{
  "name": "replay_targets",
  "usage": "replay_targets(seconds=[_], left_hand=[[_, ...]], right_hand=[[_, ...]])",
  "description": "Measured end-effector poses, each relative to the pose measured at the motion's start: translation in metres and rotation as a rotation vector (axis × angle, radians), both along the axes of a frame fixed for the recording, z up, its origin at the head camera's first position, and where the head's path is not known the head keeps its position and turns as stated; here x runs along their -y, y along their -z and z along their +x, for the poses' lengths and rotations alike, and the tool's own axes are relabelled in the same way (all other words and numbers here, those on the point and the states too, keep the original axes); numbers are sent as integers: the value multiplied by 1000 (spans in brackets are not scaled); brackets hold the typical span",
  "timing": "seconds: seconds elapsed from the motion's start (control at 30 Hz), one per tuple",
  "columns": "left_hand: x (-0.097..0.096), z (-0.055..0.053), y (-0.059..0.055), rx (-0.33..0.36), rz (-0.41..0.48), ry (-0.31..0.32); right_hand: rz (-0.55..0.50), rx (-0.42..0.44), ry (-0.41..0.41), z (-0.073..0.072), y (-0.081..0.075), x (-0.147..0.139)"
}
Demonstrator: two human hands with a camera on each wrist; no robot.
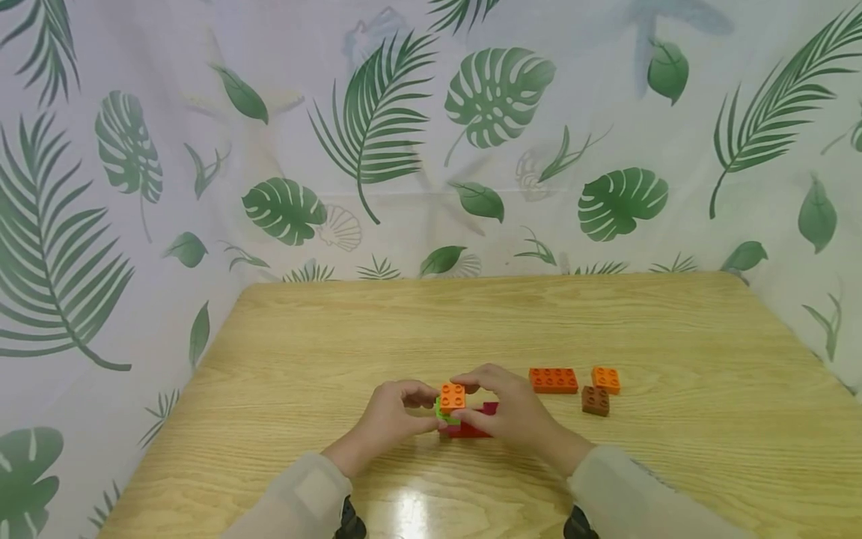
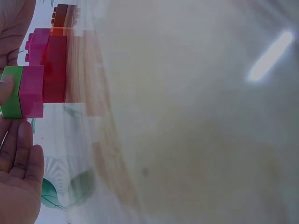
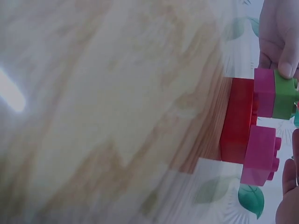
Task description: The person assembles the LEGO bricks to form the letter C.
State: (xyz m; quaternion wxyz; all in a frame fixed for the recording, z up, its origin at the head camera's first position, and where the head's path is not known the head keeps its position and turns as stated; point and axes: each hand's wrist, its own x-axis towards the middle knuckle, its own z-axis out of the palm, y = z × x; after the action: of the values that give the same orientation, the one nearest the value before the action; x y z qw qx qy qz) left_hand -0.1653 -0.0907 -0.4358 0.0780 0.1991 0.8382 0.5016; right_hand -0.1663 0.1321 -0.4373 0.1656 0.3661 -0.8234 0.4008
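Observation:
Between the two hands is a small build of bricks. Its base is a long red brick (image 3: 237,121), with one pink brick (image 3: 259,156) on its right end and another pink brick (image 2: 32,91) at its left end. On the left pink one sits a green brick (image 2: 12,93). My left hand (image 1: 396,412) grips the green brick, its thumb against the near face. From the other side, my right hand (image 1: 510,408) pinches a square orange brick (image 1: 453,397) between thumb and fingertips, right over the green one. The right hand partly hides the build in the head view.
Right of the hands lie a long red-orange brick (image 1: 553,380), a second square orange brick (image 1: 606,379) and a brown brick (image 1: 595,401). All rest on the wooden table (image 1: 323,337). Behind it hangs a leaf-printed cloth (image 1: 411,247).

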Motion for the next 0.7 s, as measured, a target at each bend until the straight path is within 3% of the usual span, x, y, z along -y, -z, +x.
replay_targets(seconds=[0.7], left_hand=[[-2, -2, -1, 10, -34, -12]], right_hand=[[118, 211, 2, 1, -12, 5]])
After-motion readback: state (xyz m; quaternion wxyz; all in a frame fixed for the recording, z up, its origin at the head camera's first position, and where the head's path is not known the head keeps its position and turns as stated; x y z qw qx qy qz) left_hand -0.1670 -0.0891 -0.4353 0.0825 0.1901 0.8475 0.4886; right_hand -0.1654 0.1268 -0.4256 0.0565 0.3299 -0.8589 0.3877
